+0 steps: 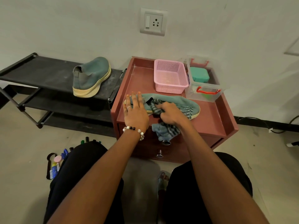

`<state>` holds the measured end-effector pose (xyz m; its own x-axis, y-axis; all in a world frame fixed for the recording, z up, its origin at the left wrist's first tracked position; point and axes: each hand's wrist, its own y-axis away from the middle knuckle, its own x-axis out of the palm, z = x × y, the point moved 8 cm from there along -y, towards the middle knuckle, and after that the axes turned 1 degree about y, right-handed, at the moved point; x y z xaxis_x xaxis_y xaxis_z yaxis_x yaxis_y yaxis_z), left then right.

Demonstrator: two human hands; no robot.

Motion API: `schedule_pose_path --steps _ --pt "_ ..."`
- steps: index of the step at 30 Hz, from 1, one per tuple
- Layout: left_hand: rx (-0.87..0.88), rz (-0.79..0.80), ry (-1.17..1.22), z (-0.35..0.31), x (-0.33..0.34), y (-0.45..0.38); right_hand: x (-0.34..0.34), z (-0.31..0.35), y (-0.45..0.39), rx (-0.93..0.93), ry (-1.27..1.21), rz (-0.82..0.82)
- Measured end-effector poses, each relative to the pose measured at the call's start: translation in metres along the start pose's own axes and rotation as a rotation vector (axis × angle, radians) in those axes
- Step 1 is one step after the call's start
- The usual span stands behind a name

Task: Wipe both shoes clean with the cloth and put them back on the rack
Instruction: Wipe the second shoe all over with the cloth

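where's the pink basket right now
In the head view, the pink perforated plastic basket sits at the back of the maroon cabinet top, left of the clear plastic box, behind the teal shoe being wiped.

- One view only, from a camera worn on the person's head, looking forward and steeply down past both forearms.
- It faces a wall (210, 29), with the red worktop (210, 122) near, just beyond the knees, its front edge toward the camera.
- The wide angle bends the scene's edges and also takes in the floor (24, 151) and the rack (40, 73) off the worktop's left edge.
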<state>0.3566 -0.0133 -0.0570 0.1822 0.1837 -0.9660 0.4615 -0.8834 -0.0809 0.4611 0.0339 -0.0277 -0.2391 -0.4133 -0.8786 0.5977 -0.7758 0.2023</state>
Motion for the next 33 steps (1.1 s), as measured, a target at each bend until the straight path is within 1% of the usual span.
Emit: schedule_pose_path --steps 2,4,5,7,8,10,12,14,16,21,23,27,29,31,33 --pt "-0.002 -0.006 -0.006 0.001 -0.001 0.001 -0.001 -0.002 0.003 -0.019 -0.013 0.01" --pt "-0.005 -0.011 -0.015 0.001 -0.002 0.002 -0.003 -0.005 0.006 -0.016 -0.015 0.057" --pt "-0.005 -0.011 -0.02 0.001 -0.002 0.002 -0.004 -0.01 0.007 0.012 -0.016 0.083" --pt "-0.001 -0.008 -0.022 0.002 -0.003 0.001 -0.011 -0.031 0.011 0.132 0.039 0.118" --pt "-0.002 -0.008 -0.019 0.003 -0.003 0.001 -0.016 -0.046 0.013 0.205 0.099 0.102" --pt "-0.001 -0.001 -0.013 0.004 -0.003 0.0 -0.029 -0.071 0.019 0.348 0.221 -0.011" --pt "0.01 0.01 -0.004 0.004 -0.004 0.0 -0.03 -0.074 0.025 0.412 0.306 -0.125" --pt "0.015 0.013 0.006 0.004 -0.003 0.0 -0.017 -0.055 0.022 0.369 0.399 -0.134" --pt "0.015 0.014 0.009 0.004 -0.002 -0.001 -0.004 -0.031 0.012 0.291 0.411 -0.115" --pt "0.01 0.054 0.012 0.003 -0.001 -0.002 0.005 0.021 -0.01 0.039 0.119 -0.046" --pt "0.012 0.063 0.017 0.004 -0.002 -0.002 0.008 0.027 -0.01 0.002 0.084 -0.031" --pt "0.012 0.061 0.016 0.006 -0.003 -0.002 -0.001 0.01 -0.002 0.028 0.062 0.059" --pt "0.017 0.057 0.009 0.008 -0.002 -0.003 -0.011 -0.012 0.007 0.096 0.014 0.098" --pt "0.018 0.05 0.005 0.009 -0.002 -0.004 -0.022 -0.036 0.017 0.176 -0.018 0.1" --pt "0.023 0.053 0.005 0.01 -0.001 -0.004 -0.033 -0.057 0.029 0.267 0.006 0.106"
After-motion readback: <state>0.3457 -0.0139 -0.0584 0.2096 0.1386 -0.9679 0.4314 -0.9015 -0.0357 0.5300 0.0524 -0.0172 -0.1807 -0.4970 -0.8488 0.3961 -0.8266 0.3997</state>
